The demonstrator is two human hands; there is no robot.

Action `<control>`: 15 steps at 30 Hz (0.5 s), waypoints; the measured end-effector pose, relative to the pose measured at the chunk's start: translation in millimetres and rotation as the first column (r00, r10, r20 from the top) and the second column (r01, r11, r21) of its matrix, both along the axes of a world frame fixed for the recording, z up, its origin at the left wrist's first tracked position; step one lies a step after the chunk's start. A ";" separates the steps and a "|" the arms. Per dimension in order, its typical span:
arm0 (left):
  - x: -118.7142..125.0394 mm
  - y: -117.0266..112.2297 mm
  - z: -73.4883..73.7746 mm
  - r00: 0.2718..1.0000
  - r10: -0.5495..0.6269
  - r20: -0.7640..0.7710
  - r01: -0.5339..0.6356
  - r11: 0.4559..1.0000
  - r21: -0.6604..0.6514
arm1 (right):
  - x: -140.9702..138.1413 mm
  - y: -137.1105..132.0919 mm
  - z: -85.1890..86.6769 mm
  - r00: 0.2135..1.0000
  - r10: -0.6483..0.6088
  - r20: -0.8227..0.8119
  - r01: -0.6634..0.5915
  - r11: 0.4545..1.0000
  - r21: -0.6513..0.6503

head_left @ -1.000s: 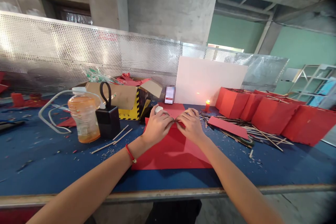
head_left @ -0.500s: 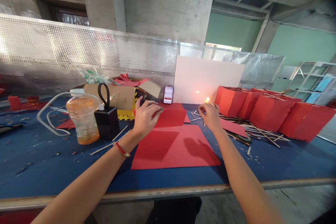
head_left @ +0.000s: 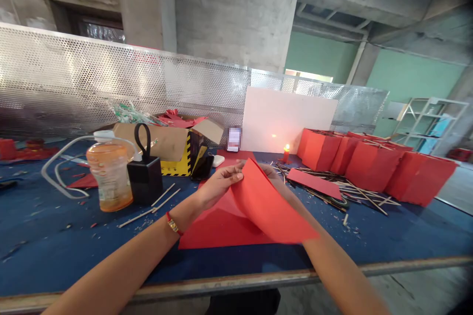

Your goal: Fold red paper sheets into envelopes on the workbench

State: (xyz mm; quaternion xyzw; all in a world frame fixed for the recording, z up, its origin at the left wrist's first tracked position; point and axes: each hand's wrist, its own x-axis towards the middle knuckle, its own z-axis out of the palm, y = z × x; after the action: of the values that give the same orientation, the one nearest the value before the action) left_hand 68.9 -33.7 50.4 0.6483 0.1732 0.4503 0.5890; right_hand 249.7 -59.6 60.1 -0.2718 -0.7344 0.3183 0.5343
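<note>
My left hand (head_left: 218, 184) pinches the top edge of a red paper sheet (head_left: 269, 206) and lifts it off the blue table (head_left: 55, 241). The raised sheet tilts toward me and covers most of my right hand (head_left: 271, 171); only its knuckles show behind the sheet's upper edge, apparently holding the same sheet. Beneath it more red paper (head_left: 214, 229) lies flat on the table. A red cord with a gold bead circles my left wrist.
A lit candle (head_left: 286, 152) burns before a white board (head_left: 288, 120). Folded red paper bags (head_left: 369, 165) stand at right beside scattered thin sticks (head_left: 354, 192). At left are an orange-liquid bottle (head_left: 110, 170), a black box with scissors (head_left: 145, 177), a cardboard box (head_left: 173, 140) and loose sticks.
My right hand came back from near the candle to the centre. Both hands met at a red sheet's far edge and raised it toward me.
</note>
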 end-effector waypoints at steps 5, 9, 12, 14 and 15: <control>3.4 -2.5 -3.7 0.999 -0.036 -0.026 0.037 0.999 0.025 | -3.1 2.4 2.7 0.984 0.175 -0.027 -0.176 0.984 -0.029; 5.6 -4.5 -1.8 0.995 0.064 -0.074 -0.060 0.997 0.052 | -0.1 5.8 0.6 0.985 0.168 0.043 -0.167 0.986 -0.017; 6.4 -2.4 -0.4 0.983 0.179 -0.026 -0.179 0.984 0.005 | 6.9 11.0 -0.4 0.999 0.036 0.009 -0.036 0.997 -0.071; 4.1 1.7 0.2 0.976 0.217 0.029 -0.213 0.972 -0.101 | 12.0 13.7 0.8 0.992 -0.119 0.033 0.120 0.992 -0.046; 2.2 3.9 0.5 0.977 0.205 0.049 -0.195 0.968 -0.157 | 13.8 14.6 1.7 0.979 -0.190 0.068 0.191 0.982 -0.003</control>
State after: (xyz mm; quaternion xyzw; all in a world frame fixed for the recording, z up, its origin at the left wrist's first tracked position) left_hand 71.2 -29.8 50.9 0.5662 0.2522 0.5138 0.5931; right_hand 263.5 -45.0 61.8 -0.3538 -0.7211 0.2598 0.5361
